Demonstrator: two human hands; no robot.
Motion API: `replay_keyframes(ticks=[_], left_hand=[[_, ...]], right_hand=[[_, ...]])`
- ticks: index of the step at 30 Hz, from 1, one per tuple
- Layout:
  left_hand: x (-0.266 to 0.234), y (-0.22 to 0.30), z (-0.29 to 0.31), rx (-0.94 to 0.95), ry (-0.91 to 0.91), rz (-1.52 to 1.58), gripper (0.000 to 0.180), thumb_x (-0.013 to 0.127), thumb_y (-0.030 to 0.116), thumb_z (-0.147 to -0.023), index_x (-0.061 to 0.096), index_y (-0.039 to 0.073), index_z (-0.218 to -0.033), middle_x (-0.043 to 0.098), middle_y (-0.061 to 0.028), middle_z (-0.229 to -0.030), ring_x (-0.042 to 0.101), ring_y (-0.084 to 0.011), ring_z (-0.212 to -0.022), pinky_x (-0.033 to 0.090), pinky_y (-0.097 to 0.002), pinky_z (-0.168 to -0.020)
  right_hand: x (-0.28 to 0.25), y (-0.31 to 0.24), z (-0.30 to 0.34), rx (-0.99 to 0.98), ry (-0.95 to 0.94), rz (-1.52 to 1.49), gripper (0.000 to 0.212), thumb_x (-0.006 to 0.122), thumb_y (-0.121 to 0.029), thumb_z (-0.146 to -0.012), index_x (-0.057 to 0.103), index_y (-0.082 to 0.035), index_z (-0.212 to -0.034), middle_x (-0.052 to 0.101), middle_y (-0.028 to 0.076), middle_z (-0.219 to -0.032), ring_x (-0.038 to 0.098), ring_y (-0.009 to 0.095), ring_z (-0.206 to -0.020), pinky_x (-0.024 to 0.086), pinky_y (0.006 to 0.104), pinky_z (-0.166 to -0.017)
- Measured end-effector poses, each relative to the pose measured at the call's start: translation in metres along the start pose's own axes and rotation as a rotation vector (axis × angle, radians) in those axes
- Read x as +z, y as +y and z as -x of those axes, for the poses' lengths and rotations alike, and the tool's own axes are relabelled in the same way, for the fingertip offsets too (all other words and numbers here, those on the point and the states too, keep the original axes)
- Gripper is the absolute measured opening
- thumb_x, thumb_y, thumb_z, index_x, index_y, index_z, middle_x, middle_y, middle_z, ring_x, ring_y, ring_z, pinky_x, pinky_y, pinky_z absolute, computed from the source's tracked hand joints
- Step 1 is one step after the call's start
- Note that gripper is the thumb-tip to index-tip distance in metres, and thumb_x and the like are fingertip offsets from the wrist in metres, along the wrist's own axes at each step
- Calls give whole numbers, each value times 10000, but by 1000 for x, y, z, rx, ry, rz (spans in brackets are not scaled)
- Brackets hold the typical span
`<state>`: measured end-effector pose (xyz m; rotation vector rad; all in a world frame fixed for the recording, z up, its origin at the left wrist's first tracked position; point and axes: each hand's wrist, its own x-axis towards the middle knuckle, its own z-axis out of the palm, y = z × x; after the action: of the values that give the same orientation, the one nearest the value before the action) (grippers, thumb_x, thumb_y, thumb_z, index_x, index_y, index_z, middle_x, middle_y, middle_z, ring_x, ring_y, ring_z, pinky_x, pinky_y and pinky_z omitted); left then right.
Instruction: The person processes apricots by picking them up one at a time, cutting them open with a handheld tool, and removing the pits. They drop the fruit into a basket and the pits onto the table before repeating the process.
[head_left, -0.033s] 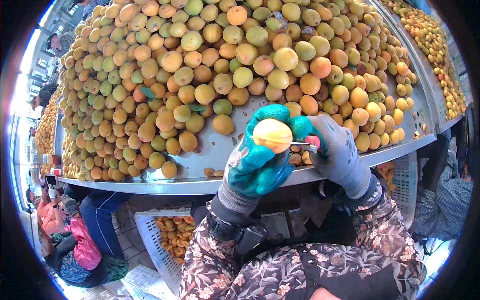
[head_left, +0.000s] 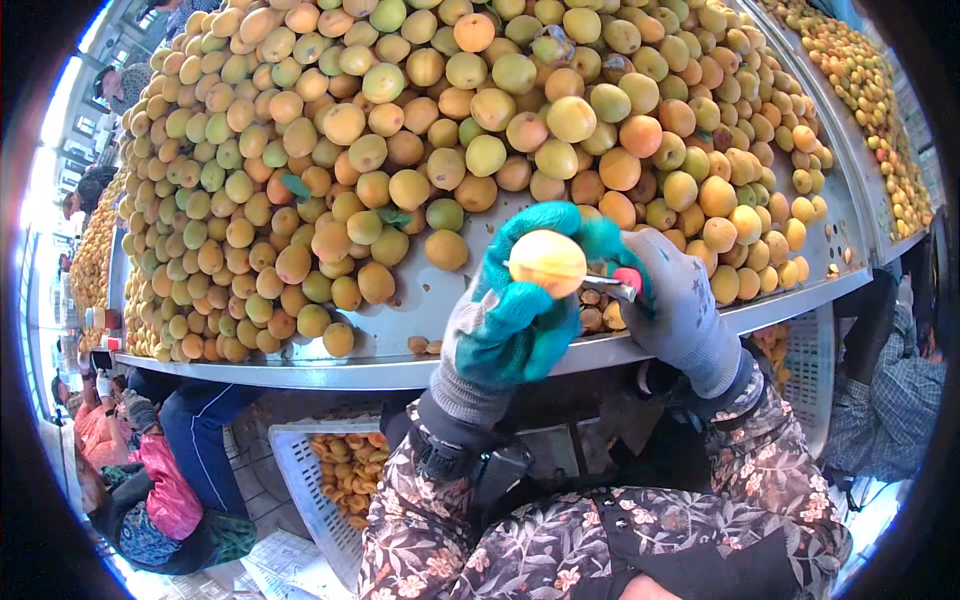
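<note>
The left hand grips an apricot; the right hand grips a knife against it. Below the table, a white crate holds apricot halves.

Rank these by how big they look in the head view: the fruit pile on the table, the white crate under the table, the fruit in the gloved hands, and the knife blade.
1. fruit pile
2. white crate, partly hidden
3. held fruit, enlarged by nearness to the camera
4. knife blade, mostly hidden
</note>
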<state>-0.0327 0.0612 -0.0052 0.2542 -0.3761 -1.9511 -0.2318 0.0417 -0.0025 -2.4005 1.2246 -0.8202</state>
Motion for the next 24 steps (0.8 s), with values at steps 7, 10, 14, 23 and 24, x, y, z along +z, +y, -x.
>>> replay_keyframes(ticks=[7,10,14,23,24], left_hand=[[-10,-2,-4,252,24,-544,720,743,259,-800,391,-36,-1354,554,-104,-1194,603,-142,-918,522,-267,-760],[-2,-7,-2,500,75,-1298,612,717,214,-825,440,-25,-1316,565,-106,-1192,602,-171,-985,518,-303,-845],[1,-6,-10,247,132,-545,646,742,217,-813,443,-11,-1339,570,-90,-1186,593,-154,-995,509,-273,-843],[-5,-6,-2,232,59,-329,511,605,233,-916,416,40,-1349,590,-165,-1183,552,-99,-715,447,-193,-579],[-6,-8,-1,178,-15,-253,477,545,268,-950,416,68,-1363,560,-174,-1251,568,-117,-789,463,-204,-636]], right_hand=[[-4,0,1,31,27,72,445,660,-62,-728,507,-12,-1143,581,171,-967,610,361,-834,496,416,-642],[-2,-4,-1,22,9,59,445,658,-67,-732,506,-11,-1147,580,173,-963,609,362,-841,497,421,-650],[-1,2,2,31,42,47,433,650,-66,-734,504,-12,-1138,579,170,-963,610,360,-856,495,429,-654],[-3,-9,6,93,-28,46,440,647,-25,-768,491,10,-1178,587,215,-1015,605,405,-908,501,440,-734],[-1,-7,7,79,1,46,437,643,-27,-776,487,10,-1182,585,217,-1013,603,407,-908,501,441,-730]])
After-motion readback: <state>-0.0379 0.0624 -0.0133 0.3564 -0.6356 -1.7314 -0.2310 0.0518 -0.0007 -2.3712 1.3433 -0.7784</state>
